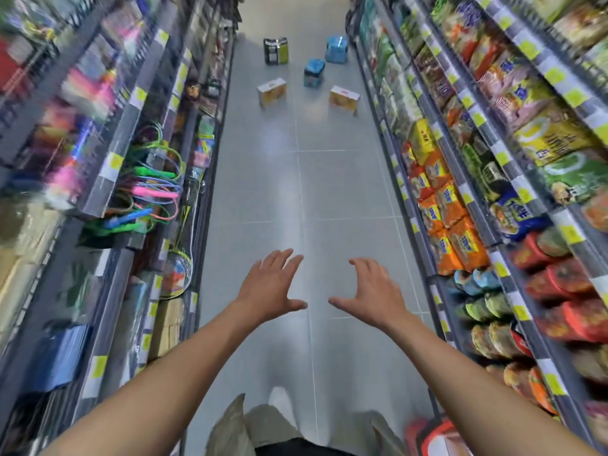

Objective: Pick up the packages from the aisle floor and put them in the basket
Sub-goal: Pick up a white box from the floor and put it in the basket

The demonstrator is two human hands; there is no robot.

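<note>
Several packages lie on the grey aisle floor far ahead: a yellow-and-white box [271, 91] on the left, a second yellow box [343, 99] on the right, a blue pack [314, 73] between them, a larger blue pack [337, 49] behind it, and a black-and-green pack [276, 51] at the back left. My left hand [270, 284] and my right hand [371, 291] are stretched forward over bare floor, palms down, fingers spread, holding nothing, well short of the packages. A red basket [434, 436] shows at the bottom right edge, partly cut off.
Tall shelves line both sides: toys, skipping ropes [148, 179] and rackets on the left, instant noodle packs [457, 232] and cups on the right. The tiled floor [296, 192] runs as a narrow strip between them. My legs and a shoe [279, 399] appear at the bottom.
</note>
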